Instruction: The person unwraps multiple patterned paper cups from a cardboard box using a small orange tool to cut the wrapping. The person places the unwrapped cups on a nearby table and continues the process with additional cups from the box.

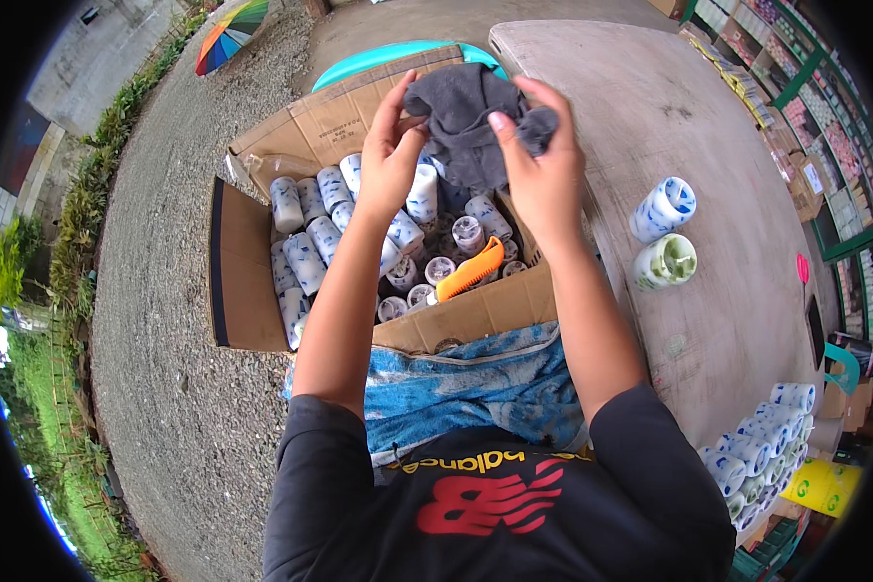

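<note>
Both my hands hold up a dark grey cloth over the far side of an open cardboard box. My left hand pinches the cloth's left edge, while my right hand grips a bunched part at its right. Below, the box is filled with white candle-like cylinders flecked with blue; several shorter ones stand upright at the right. An orange-handled utility knife rests on top, near the box's front edge. The cloth hides part of the box's far contents.
On the table at the right stand a blue-and-white candle and a green-and-white candle. Stacked cylinders lie at the near right. Pink-handled scissors are by the right edge. A blue patterned towel covers my lap.
</note>
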Demonstrator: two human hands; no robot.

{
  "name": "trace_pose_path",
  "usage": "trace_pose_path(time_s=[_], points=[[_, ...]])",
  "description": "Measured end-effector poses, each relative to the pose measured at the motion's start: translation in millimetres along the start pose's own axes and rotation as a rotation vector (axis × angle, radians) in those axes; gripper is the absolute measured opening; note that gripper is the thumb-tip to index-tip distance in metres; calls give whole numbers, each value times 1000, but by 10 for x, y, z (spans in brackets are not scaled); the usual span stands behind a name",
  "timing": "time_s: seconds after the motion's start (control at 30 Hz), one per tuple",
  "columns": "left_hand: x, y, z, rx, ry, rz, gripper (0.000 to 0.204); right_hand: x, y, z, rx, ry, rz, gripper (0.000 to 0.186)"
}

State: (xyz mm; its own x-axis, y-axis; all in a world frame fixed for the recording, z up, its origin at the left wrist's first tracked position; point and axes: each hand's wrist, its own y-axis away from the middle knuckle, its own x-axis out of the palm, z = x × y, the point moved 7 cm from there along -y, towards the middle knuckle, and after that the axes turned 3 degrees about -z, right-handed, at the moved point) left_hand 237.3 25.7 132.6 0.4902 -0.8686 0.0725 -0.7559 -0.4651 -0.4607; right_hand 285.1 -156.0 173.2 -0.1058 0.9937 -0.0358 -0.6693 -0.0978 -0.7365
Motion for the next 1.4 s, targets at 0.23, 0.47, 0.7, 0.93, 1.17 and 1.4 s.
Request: trace_pose_path(time_s=[0.23,0.47,0.7,0.93,1.17,1.4], points=[[-368,448,773,4,-1036,-26,45,64,341,-476,226,24,180,54],[-342,523,1039,-164,-1386,90,74,123,1151,-1052,205,376,321,33],[-646,368,729,-142,-1245,-146,74,-132,1136,-1380,412,182,49,36],[-1293,397,481,-146,-1664,-239,57,34,1173,-1256,378,-253,81,47],[-136,748,745,-169,-1528,371,46,-48,1186,-1341,361,-297,15,49],[346,908,1451,-277,-1538,472,58,-243,1172,-1295,444,-178,-162,27]])
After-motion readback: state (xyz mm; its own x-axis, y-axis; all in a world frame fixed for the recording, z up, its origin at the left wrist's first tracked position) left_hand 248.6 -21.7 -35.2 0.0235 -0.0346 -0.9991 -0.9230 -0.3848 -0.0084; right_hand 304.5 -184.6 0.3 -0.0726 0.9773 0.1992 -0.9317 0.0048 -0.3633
